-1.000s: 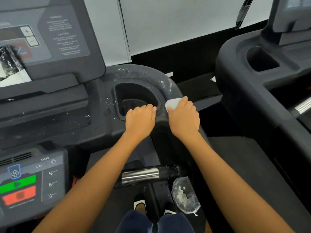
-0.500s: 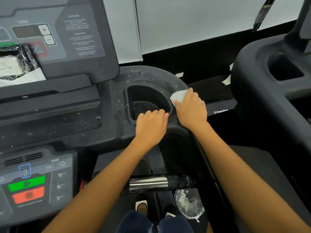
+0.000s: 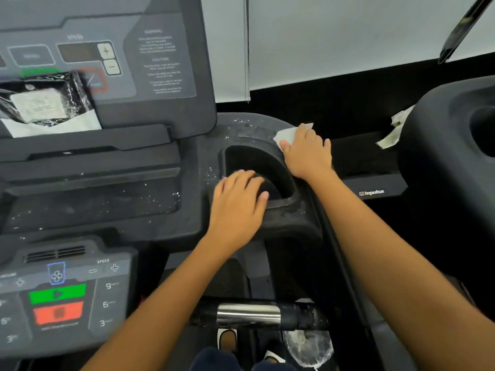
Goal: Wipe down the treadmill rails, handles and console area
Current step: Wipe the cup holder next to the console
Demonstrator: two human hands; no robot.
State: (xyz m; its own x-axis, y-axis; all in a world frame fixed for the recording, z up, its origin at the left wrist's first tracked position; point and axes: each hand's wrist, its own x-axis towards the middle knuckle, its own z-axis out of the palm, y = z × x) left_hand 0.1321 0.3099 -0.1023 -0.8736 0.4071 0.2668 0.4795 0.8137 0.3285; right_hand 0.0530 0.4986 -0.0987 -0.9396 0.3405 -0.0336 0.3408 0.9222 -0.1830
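The dark treadmill console (image 3: 150,210) fills the left and middle, dotted with white specks around a deep cup holder (image 3: 257,167). My right hand (image 3: 305,153) presses a white wipe (image 3: 288,135) onto the curved rim at the cup holder's far right side. My left hand (image 3: 238,202) rests flat on the near left edge of the cup holder, fingers relaxed, holding nothing. A chrome and black handle bar (image 3: 249,315) runs across below my arms.
The display panel (image 3: 107,62) stands at the upper left with a plastic-wrapped packet (image 3: 45,103) on its ledge. The button panel (image 3: 61,295) sits lower left. A second treadmill console (image 3: 452,162) stands at the right. A crumpled plastic bag (image 3: 308,346) lies under the handle.
My right hand has slid the wipe farther along the cup holder rim, away from me. My left hand has shifted left along the near rim. The view has moved in closer.
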